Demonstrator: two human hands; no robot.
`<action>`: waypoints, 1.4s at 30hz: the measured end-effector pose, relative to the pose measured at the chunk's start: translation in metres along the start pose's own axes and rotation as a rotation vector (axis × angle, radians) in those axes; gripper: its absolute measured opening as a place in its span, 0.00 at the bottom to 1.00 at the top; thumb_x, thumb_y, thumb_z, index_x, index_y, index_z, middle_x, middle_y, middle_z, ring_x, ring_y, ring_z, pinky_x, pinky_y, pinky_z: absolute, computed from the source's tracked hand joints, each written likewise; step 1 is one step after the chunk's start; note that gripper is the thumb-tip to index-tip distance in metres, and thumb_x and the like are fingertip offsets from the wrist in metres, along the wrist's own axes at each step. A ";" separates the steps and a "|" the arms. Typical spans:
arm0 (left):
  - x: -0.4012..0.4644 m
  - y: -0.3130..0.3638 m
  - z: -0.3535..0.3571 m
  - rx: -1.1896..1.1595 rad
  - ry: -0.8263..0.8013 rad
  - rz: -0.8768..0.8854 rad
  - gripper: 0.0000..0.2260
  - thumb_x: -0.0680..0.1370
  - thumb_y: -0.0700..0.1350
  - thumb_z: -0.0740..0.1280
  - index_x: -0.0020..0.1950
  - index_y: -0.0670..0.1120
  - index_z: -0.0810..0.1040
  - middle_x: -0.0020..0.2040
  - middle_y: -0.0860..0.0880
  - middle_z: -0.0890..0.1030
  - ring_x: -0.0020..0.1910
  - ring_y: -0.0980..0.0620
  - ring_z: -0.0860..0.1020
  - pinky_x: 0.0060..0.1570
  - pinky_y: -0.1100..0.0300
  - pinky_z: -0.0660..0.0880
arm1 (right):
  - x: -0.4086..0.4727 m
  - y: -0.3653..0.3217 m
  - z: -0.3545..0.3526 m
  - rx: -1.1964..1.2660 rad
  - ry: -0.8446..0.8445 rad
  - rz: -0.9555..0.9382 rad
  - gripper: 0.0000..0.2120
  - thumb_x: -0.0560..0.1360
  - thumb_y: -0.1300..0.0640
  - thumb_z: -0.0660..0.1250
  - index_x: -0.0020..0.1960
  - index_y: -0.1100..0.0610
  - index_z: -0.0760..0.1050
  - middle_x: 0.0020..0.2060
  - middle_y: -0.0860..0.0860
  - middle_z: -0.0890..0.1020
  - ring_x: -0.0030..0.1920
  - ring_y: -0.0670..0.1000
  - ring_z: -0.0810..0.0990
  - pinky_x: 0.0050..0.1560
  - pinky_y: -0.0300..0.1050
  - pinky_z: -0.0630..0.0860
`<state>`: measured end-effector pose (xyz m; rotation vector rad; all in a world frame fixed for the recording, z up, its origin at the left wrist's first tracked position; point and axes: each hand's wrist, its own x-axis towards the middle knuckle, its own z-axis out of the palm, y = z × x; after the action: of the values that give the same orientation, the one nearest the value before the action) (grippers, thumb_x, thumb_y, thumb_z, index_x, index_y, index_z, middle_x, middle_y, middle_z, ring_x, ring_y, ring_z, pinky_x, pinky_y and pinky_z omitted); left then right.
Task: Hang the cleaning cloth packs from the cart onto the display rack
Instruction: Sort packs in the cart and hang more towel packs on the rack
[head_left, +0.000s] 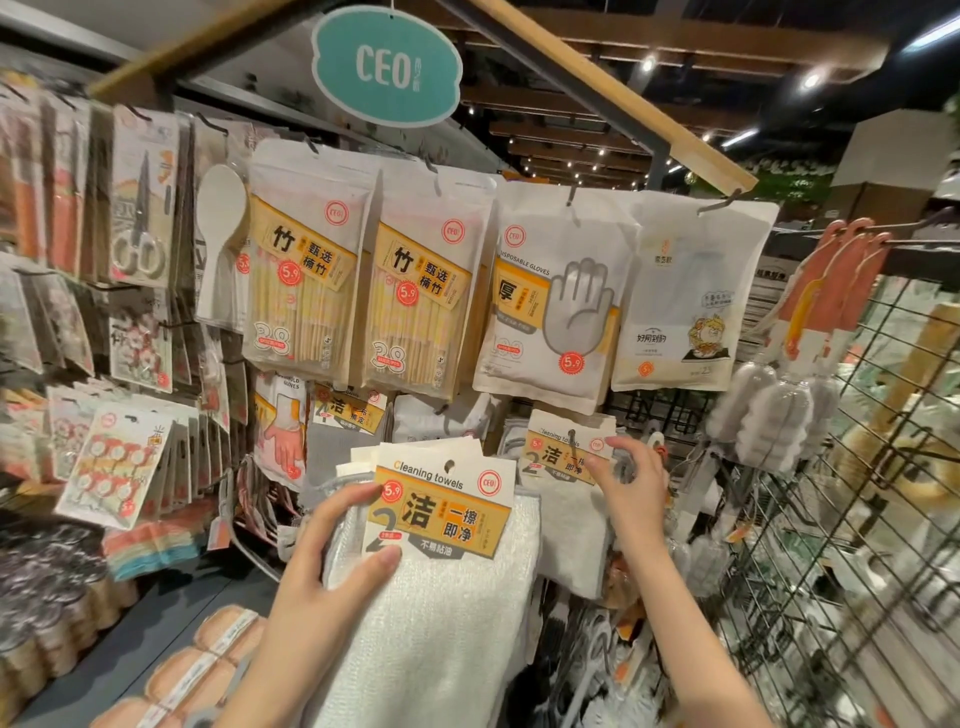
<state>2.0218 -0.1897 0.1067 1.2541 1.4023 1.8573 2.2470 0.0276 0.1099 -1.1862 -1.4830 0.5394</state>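
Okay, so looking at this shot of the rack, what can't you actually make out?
- Cart: not in the head view at all.
- Stack of cleaning towel packs: the left hand and front pack hide how many there are.
- Hook tip behind the hung cleaning towel pack: covered by its card, near the right hand.
- Left-side hanging packs: blurred, labels unreadable.
- Small print on the disposable gloves bag: too small.

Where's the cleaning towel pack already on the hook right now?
Head view, right of centre: the hung cleaning towel pack sits below the disposable gloves bag, with the right hand pinching its header card.
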 end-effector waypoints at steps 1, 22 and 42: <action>0.001 0.000 0.002 0.001 -0.004 0.005 0.20 0.67 0.50 0.75 0.56 0.65 0.76 0.59 0.71 0.75 0.59 0.76 0.69 0.57 0.61 0.65 | -0.008 -0.011 -0.003 0.049 -0.053 -0.015 0.10 0.73 0.53 0.70 0.53 0.49 0.75 0.56 0.47 0.74 0.60 0.48 0.70 0.60 0.42 0.66; -0.003 -0.012 0.035 -0.024 0.064 0.051 0.21 0.71 0.46 0.73 0.60 0.65 0.75 0.63 0.62 0.74 0.60 0.72 0.70 0.54 0.65 0.67 | -0.091 -0.081 -0.011 0.183 -0.359 -0.064 0.19 0.65 0.60 0.77 0.50 0.47 0.73 0.54 0.45 0.76 0.56 0.39 0.73 0.52 0.27 0.68; 0.001 0.004 0.035 0.161 -0.137 0.134 0.19 0.76 0.55 0.67 0.59 0.77 0.67 0.59 0.75 0.70 0.60 0.79 0.65 0.54 0.72 0.65 | -0.080 -0.063 -0.021 0.508 -0.423 -0.034 0.14 0.69 0.54 0.71 0.53 0.50 0.74 0.54 0.45 0.82 0.58 0.47 0.78 0.58 0.44 0.74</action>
<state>2.0526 -0.1738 0.1124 1.5585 1.4486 1.7339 2.2339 -0.0731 0.1318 -0.6684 -1.5793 1.1189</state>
